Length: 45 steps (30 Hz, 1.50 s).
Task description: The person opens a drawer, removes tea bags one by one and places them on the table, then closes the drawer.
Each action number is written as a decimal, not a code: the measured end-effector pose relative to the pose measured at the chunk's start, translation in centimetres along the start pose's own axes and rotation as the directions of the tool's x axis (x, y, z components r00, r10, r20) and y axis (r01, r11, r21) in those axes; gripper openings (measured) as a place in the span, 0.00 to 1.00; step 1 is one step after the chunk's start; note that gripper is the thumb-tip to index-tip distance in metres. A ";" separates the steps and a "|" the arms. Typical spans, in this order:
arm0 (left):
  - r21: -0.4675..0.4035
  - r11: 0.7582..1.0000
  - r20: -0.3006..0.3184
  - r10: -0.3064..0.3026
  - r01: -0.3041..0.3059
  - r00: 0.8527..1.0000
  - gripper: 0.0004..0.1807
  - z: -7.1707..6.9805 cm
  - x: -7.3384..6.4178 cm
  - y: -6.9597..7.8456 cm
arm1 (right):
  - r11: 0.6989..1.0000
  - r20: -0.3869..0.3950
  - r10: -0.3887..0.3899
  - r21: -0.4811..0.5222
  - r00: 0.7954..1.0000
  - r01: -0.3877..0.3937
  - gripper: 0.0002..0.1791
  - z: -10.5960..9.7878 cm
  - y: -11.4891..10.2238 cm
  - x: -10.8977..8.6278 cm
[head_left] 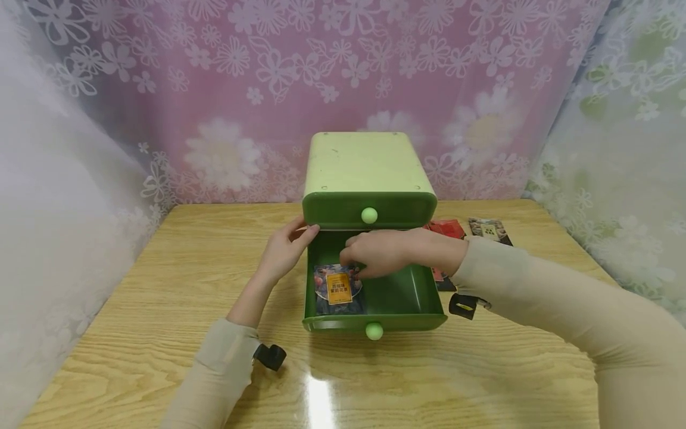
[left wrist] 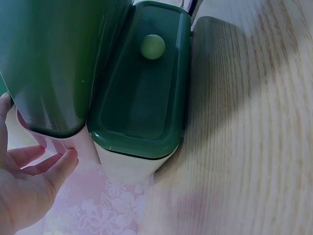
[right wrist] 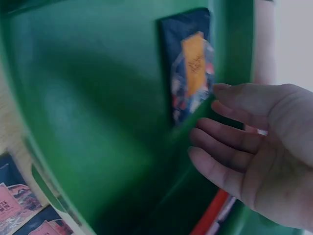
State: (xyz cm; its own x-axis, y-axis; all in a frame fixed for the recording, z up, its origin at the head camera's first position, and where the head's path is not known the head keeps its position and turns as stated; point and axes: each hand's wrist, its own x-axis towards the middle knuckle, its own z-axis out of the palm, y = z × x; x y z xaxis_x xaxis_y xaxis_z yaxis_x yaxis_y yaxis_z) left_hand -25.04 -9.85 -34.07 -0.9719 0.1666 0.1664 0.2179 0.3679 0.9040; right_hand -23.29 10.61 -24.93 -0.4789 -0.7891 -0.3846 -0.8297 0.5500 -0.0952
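Note:
A cream cabinet (head_left: 364,161) with green drawers stands on the table, and its middle drawer (head_left: 402,295) is pulled out. Inside, at the front left, lies a dark flat packet (head_left: 339,290) with an orange label, also visible in the right wrist view as a packet (right wrist: 191,63). My right hand (head_left: 380,253) reaches over the drawer beside the packet's back edge. In the right wrist view its fingers (right wrist: 227,142) are loosely bent and grip nothing. My left hand (head_left: 284,253) rests by the cabinet's left side, fingertips (left wrist: 68,156) near the cream casing.
A closed lower drawer (left wrist: 142,83) with a round knob sits under the pulled-out one. Right of the cabinet lie a red packet (head_left: 447,227) and a dark packet (head_left: 489,229). A red strip (right wrist: 211,213) shows below the right hand, its kind unclear. A curtain (head_left: 343,71) hangs behind the table.

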 end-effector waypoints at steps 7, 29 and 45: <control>0.006 1.000 0.000 0.010 -0.010 1.000 0.36 -0.1 0.1 0.0 | 0.999 0.003 0.030 -0.044 1.000 -0.030 0.17 0.7 -0.1 1.5; 0.008 0.999 0.000 0.032 -0.032 0.999 0.36 -0.1 0.0 -0.3 | 0.996 0.032 0.078 0.049 0.996 -0.080 0.15 1.5 -0.7 3.1; 0.010 1.000 -0.001 0.013 -0.013 1.000 0.36 -0.1 0.1 -0.4 | 0.987 0.037 0.003 0.160 0.999 -0.009 0.09 0.2 -0.6 1.4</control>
State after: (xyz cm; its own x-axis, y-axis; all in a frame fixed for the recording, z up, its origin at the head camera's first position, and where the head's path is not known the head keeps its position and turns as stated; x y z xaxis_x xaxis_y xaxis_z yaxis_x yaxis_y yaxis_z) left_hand -25.27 -10.05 -34.39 -0.9691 0.1706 0.1781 0.2310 0.3752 0.8977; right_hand -23.38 9.24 -25.60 -0.4706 -0.7767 -0.4186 -0.7690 0.5937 -0.2371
